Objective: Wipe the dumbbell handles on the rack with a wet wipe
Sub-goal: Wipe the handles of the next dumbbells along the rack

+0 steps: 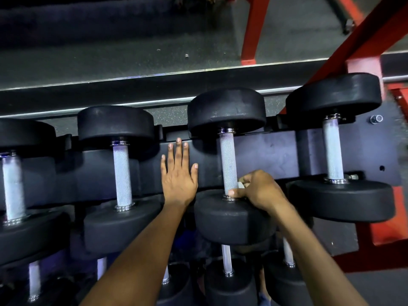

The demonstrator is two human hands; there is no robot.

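Red steel frame (362, 34) is running up the right side, behind a dark speckled floor (132, 47). Black rack (276, 155) is carrying a row of four black round-headed dumbbells, handles pointing away from the person; a lower tier of dumbbells (227, 281) is showing beneath, partly hidden by both forearms.

Third dumbbell (229, 164) from the left is sitting in its cradle, knurled grey handle (227, 157) looking dull, chrome collars at each end. Neighbouring dumbbell (121, 171) is lying just left of the left hand.

Left hand (178, 171) is lying flat on the rack panel between the two dumbbells, fingers straight and slightly spread, gripping nothing.

Right hand (258, 191) is curling round the near end of the handle just above the lower collar, thumb pressing the bar. White wet wipe (241, 185) is peeking out between fingers and bar, mostly covered.
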